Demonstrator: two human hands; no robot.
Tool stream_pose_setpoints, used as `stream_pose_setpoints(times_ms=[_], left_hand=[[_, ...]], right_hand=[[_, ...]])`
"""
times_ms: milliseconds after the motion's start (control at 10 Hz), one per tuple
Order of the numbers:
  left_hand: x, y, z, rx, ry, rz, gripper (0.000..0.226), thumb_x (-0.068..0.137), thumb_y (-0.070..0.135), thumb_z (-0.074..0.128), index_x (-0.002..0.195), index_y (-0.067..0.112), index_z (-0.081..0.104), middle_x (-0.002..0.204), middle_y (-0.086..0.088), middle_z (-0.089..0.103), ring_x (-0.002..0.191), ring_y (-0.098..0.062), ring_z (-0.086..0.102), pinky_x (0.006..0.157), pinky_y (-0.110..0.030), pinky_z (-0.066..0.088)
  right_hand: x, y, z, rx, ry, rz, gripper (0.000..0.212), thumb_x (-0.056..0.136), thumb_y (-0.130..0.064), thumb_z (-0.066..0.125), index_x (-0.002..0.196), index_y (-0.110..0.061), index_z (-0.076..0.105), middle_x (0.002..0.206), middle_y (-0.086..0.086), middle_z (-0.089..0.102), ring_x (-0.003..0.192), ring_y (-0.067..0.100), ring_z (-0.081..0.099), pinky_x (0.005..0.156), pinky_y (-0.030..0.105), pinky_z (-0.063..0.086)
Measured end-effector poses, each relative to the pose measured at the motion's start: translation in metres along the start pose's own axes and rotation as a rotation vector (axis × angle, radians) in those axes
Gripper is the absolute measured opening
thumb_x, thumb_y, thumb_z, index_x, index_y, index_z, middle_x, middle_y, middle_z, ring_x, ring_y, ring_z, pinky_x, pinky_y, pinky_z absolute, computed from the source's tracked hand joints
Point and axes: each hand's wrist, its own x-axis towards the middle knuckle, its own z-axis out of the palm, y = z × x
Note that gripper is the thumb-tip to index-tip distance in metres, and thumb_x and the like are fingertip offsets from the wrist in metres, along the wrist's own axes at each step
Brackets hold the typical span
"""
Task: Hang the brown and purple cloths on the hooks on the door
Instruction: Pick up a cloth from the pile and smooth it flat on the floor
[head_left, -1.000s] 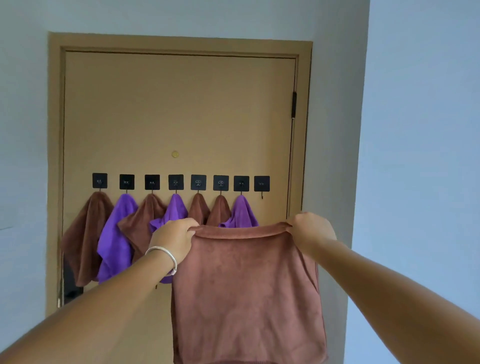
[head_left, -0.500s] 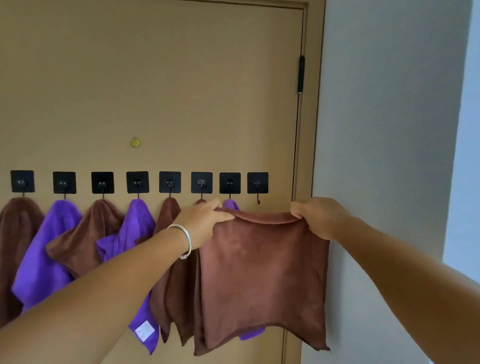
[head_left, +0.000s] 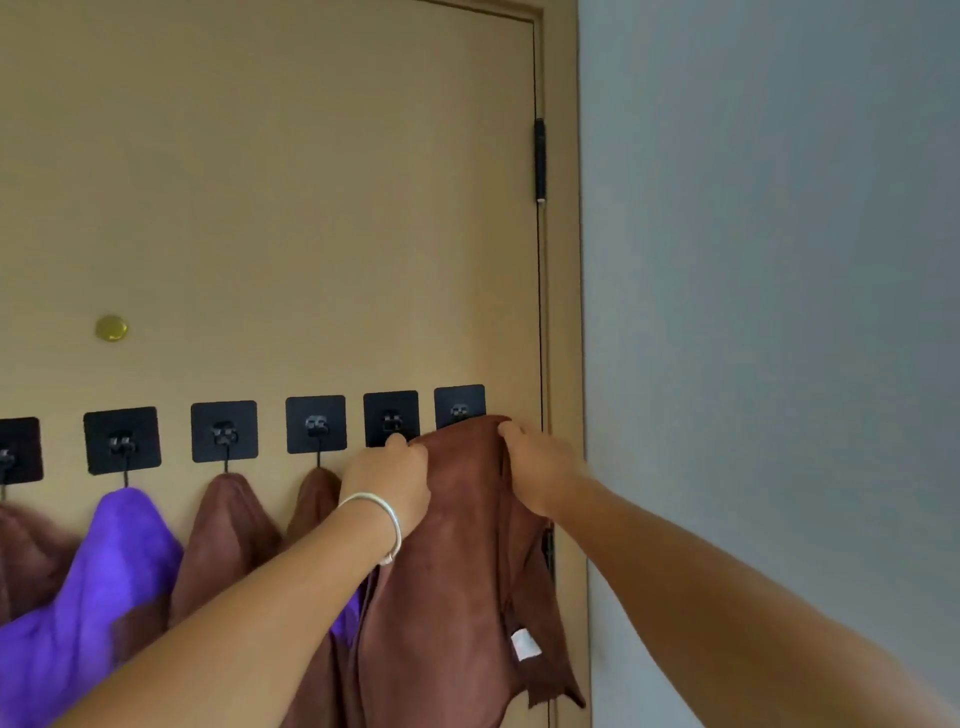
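Observation:
A brown cloth (head_left: 457, 545) hangs bunched between my two hands, its top edge raised against the rightmost black hook pad (head_left: 460, 402) on the tan door (head_left: 291, 208). My left hand (head_left: 389, 478), with a silver bracelet on the wrist, grips the cloth's left side just below the second pad from the right (head_left: 390, 415). My right hand (head_left: 540, 467) grips the cloth's right side near the door's edge. The hook under the rightmost pad is hidden by the cloth. Other brown cloths (head_left: 228, 535) and a purple cloth (head_left: 98, 582) hang from hooks to the left.
A grey wall (head_left: 769, 312) stands right of the door frame. A black hinge (head_left: 540, 158) sits on the door's right edge. A brass peephole (head_left: 110, 328) is on the door above the hook row. A bit of purple cloth (head_left: 345, 618) shows behind my left forearm.
I have come closer to the door. Both hands have drawn together and risen, bunching the spread brown cloth and bringing its top edge up onto the rightmost hook pad.

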Motion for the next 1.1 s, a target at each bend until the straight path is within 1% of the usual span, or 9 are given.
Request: stream_pose_setpoints(times_ms=[100, 200, 300, 400, 500, 600, 800, 900, 1100], left_hand=[[0.003, 0.032, 0.012, 0.186, -0.104, 0.027, 0.034, 0.09, 0.004, 0.04, 0.114, 0.016, 0.061, 0.114, -0.007, 0.057, 0.099, -0.026, 0.06, 0.081, -0.036, 0.043], [0.003, 0.064, 0.025, 0.074, -0.238, -0.003, 0.034, 0.094, 0.008, 0.04, 0.121, 0.014, 0.059, 0.124, -0.006, 0.059, 0.113, -0.026, 0.057, 0.09, -0.036, 0.044], [-0.003, 0.074, 0.033, -0.126, -0.31, -0.035, 0.032, 0.093, 0.018, 0.043, 0.123, 0.014, 0.056, 0.126, -0.006, 0.059, 0.116, -0.026, 0.056, 0.092, -0.034, 0.045], [-0.011, 0.066, 0.029, -0.164, -0.458, -0.013, 0.035, 0.095, 0.015, 0.036, 0.123, 0.006, 0.056, 0.129, -0.011, 0.057, 0.118, -0.029, 0.052, 0.1, -0.033, 0.04], [-0.024, 0.057, 0.025, -0.104, -0.605, 0.01, 0.041, 0.101, 0.016, 0.028, 0.132, 0.001, 0.05, 0.139, -0.017, 0.047, 0.128, -0.035, 0.041, 0.112, -0.041, 0.025], [-0.028, 0.051, 0.025, 0.072, -0.654, 0.138, 0.044, 0.103, 0.026, 0.025, 0.14, 0.009, 0.04, 0.146, -0.015, 0.035, 0.134, -0.038, 0.028, 0.11, -0.047, 0.028], [-0.056, 0.057, 0.016, 0.076, -0.351, 0.124, 0.037, 0.096, 0.032, 0.04, 0.128, 0.016, 0.051, 0.141, -0.003, 0.033, 0.131, -0.023, 0.033, 0.1, -0.042, 0.04], [-0.079, 0.037, 0.014, 0.087, -0.169, 0.188, 0.046, 0.095, 0.04, 0.039, 0.135, 0.018, 0.048, 0.145, -0.001, 0.035, 0.134, -0.022, 0.032, 0.109, -0.037, 0.029], [-0.131, -0.01, 0.008, 0.235, -0.101, 0.037, 0.065, 0.092, 0.05, 0.035, 0.151, 0.032, 0.015, 0.156, 0.005, 0.019, 0.144, -0.012, 0.013, 0.116, -0.046, -0.001]], right_hand=[[-0.004, -0.006, 0.034, 0.129, 0.075, 0.102, 0.043, 0.092, -0.018, 0.044, 0.135, -0.016, 0.037, 0.118, 0.005, 0.054, 0.077, 0.014, 0.042, 0.065, 0.028, 0.035], [-0.019, -0.001, 0.066, 0.113, 0.118, 0.031, 0.034, 0.091, -0.023, 0.042, 0.125, -0.027, 0.044, 0.109, -0.003, 0.058, 0.078, 0.015, 0.052, 0.069, 0.029, 0.045], [-0.041, -0.009, 0.089, 0.192, 0.114, 0.06, 0.029, 0.087, -0.053, 0.035, 0.089, -0.042, 0.062, 0.08, -0.013, 0.066, 0.074, 0.014, 0.061, 0.066, 0.028, 0.044], [-0.057, -0.018, 0.103, 0.395, 0.0, 0.166, 0.038, 0.075, -0.064, 0.048, 0.073, -0.036, 0.073, 0.069, -0.011, 0.07, 0.064, 0.009, 0.065, 0.062, 0.029, 0.047], [-0.057, -0.023, 0.094, 0.277, -0.029, -0.027, 0.022, 0.09, -0.036, 0.05, 0.097, -0.027, 0.068, 0.093, 0.0, 0.066, 0.076, 0.014, 0.053, 0.067, 0.032, 0.041], [-0.041, -0.015, 0.077, 0.255, -0.056, 0.012, 0.028, 0.097, -0.016, 0.043, 0.118, -0.019, 0.061, 0.118, 0.008, 0.056, 0.095, 0.027, 0.049, 0.073, 0.036, 0.033], [-0.039, -0.018, 0.063, 0.44, 0.236, 0.183, 0.024, 0.091, -0.013, 0.051, 0.108, -0.022, 0.064, 0.103, 0.0, 0.055, 0.086, 0.021, 0.055, 0.073, 0.034, 0.049], [-0.033, -0.027, 0.061, 0.694, 0.372, 0.214, 0.035, 0.09, -0.002, 0.047, 0.115, -0.019, 0.065, 0.115, -0.002, 0.057, 0.097, 0.018, 0.057, 0.08, 0.035, 0.05], [-0.052, -0.052, 0.052, 0.834, 0.541, 0.267, 0.031, 0.092, -0.007, 0.049, 0.118, -0.014, 0.064, 0.117, 0.001, 0.06, 0.107, 0.021, 0.054, 0.091, 0.039, 0.048]])
